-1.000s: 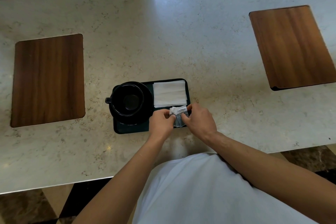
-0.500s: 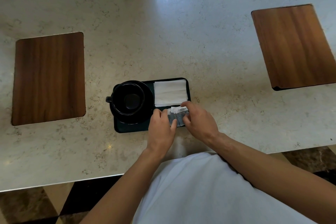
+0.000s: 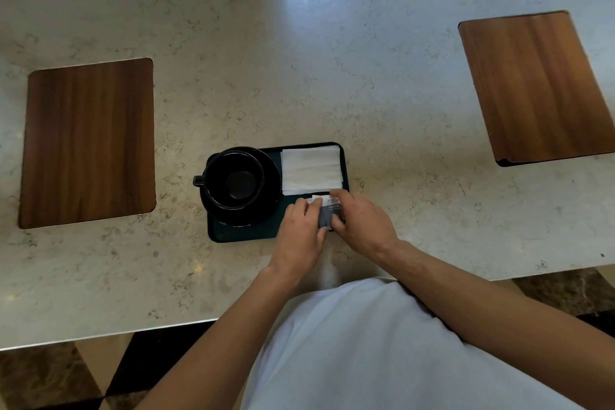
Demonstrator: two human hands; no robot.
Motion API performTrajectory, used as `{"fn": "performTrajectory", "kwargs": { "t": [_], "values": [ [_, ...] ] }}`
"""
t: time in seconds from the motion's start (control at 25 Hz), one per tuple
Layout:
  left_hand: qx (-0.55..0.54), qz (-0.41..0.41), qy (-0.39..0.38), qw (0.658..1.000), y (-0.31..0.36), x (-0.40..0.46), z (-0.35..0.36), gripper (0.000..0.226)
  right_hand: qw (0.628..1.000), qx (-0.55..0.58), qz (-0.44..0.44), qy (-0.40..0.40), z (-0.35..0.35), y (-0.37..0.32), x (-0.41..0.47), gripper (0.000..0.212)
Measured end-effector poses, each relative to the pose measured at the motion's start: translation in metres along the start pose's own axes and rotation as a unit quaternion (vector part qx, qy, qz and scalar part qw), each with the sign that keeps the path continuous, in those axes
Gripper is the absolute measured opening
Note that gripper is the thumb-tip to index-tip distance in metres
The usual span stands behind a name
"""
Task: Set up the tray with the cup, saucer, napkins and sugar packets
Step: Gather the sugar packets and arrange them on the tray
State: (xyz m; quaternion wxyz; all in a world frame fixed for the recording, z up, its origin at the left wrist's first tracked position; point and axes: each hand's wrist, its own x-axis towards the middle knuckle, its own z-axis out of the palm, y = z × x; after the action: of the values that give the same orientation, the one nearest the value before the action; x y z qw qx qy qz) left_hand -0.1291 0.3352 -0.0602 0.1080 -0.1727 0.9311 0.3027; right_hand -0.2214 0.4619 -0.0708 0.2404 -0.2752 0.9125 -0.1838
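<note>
A dark green tray [image 3: 243, 235] lies on the marble counter in front of me. A black cup [image 3: 233, 180] stands on a black saucer [image 3: 271, 196] in the tray's left half, its handle pointing left. White napkins [image 3: 311, 170] lie flat in the far right corner. Grey and white sugar packets [image 3: 327, 210] sit in the near right corner, partly hidden between my hands. My left hand [image 3: 301, 236] touches their left side with bent fingers. My right hand [image 3: 362, 226] pinches them from the right.
Two wooden boards rest on the counter, one at the left [image 3: 88, 143] and one at the far right [image 3: 539, 86]. The counter's near edge [image 3: 100, 336] runs just in front of my white shirt. A window sill borders the far side.
Both hands have pressed the sugar packets down into the tray's near right corner and closed in around them. The cup, saucer and napkins have stayed put.
</note>
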Motion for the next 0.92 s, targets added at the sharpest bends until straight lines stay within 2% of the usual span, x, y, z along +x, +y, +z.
{"fn": "performTrajectory", "kwargs": {
  "t": [0.28, 0.48, 0.92],
  "values": [
    [-0.042, -0.011, -0.001, 0.999, -0.006, 0.006, -0.002, 0.055, 1.0, -0.009, 0.001, 0.006, 0.0, -0.001, 0.0, 0.045],
    [-0.034, -0.009, -0.013, 0.999, -0.006, 0.01, -0.002, 0.066, 1.0, -0.021, -0.002, 0.002, -0.001, -0.001, 0.001, 0.046],
    [-0.02, -0.004, -0.043, 0.999, -0.004, 0.019, -0.005, 0.046, 1.0, -0.001, 0.016, 0.013, -0.005, -0.001, 0.001, 0.039]
  ]
}}
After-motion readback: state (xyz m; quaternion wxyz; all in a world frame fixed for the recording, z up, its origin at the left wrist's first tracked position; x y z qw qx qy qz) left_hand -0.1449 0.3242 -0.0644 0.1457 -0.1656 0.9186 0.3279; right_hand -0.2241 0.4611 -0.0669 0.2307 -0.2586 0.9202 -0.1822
